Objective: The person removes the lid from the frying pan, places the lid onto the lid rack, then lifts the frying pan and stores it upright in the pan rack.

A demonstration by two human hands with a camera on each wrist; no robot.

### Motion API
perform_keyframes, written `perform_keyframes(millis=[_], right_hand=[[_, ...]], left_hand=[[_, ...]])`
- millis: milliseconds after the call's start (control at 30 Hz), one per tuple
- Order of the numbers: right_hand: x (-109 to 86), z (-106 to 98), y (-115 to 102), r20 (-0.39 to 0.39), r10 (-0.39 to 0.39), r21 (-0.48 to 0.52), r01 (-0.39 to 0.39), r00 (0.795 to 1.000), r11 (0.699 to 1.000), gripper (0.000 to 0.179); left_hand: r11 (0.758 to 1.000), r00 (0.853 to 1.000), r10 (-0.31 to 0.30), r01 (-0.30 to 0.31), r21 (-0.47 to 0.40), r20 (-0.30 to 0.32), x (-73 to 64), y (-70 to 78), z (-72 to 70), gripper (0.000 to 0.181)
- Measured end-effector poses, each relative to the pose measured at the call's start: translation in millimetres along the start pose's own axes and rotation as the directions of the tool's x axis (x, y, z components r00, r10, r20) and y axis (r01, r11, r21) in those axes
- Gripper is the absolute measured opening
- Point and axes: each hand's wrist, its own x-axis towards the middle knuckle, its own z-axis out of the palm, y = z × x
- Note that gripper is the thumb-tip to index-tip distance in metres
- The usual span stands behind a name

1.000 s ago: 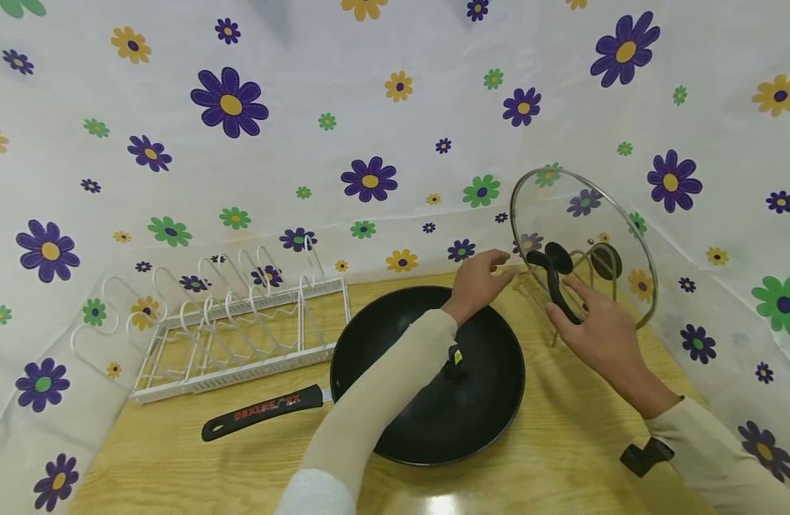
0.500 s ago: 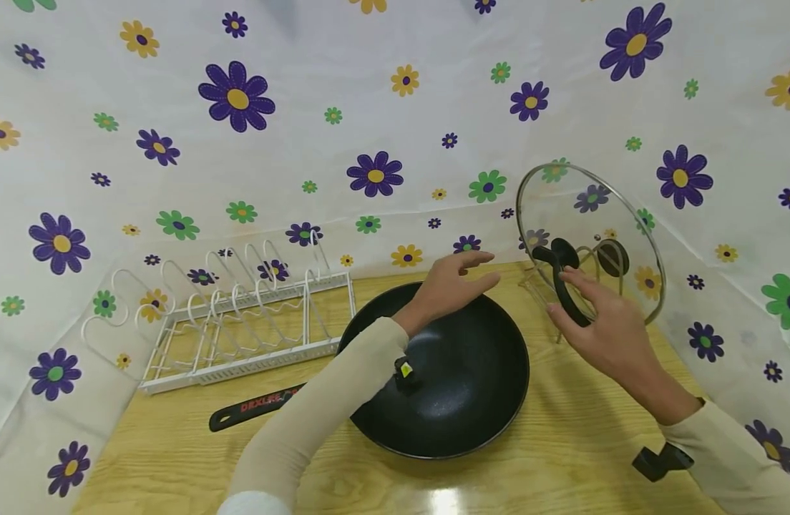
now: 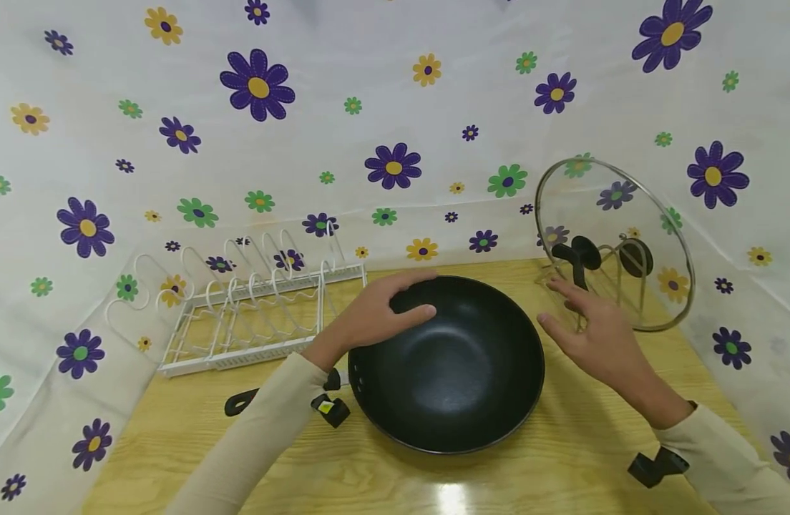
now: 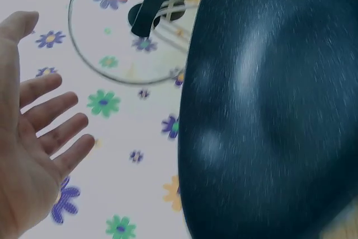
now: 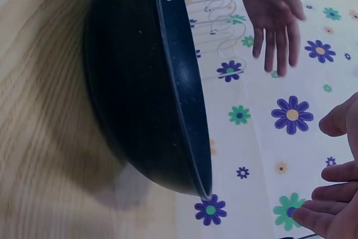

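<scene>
A black wok rests on the wooden table with its inside facing up. My left hand is over its upper left rim, fingers extended and thumb apart, and holds nothing. In the left wrist view the same hand shows spread fingers beside the wok. A glass lid with a black handle stands tilted in a wire stand at the right. My right hand is just in front of that handle, fingers loosely bent around nothing; the right wrist view shows its relaxed fingers.
At the back left sits a white wire rack with several curved dividers. The wok's long handle points left, partly covered by the left sleeve. A flower-patterned cloth encloses the table at the back and sides.
My left hand has moved left from beside the lid to the wok's left rim. My right hand has drawn slightly away from the lid's handle. The lid stays standing in its stand.
</scene>
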Motion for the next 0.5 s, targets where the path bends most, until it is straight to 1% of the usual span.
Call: perform_keyframes(millis=[167, 233, 333, 400, 500], right_hand=[[-2.0, 8.6, 1.5, 0.055, 0.038, 0.043, -0.04, 0.998, 0.998, 0.054], [-3.2, 12.3, 2.7, 0.072, 0.046, 0.06, -0.05, 0.996, 0.997, 0.055], [-5.1, 16.3, 4.0, 0.093, 0.061, 0.072, -0.068, 0.994, 0.995, 0.057], [-5.8, 17.9, 5.6, 0.096, 0.067, 0.073, -0.074, 0.993, 0.995, 0.057], [-6.1, 18.9, 7.0, 0.109, 0.086, 0.078, -0.094, 0.99, 0.993, 0.057]], left_hand=[[0.998, 1.0, -0.001, 0.0, 0.058, 0.022, -30.1, -10.4, -20.4, 0.063], [0.998, 1.0, 0.005, -0.006, 0.056, 0.017, -41.7, -14.7, -27.1, 0.062], [0.999, 1.0, -0.004, 0.004, 0.054, -0.002, -58.5, -21.6, -34.7, 0.059], [0.998, 0.999, -0.036, 0.037, 0.056, -0.015, -68.9, -25.4, -38.2, 0.058], [0.992, 0.994, -0.102, 0.104, 0.065, -0.032, -85.3, -31.4, -42.2, 0.056]])
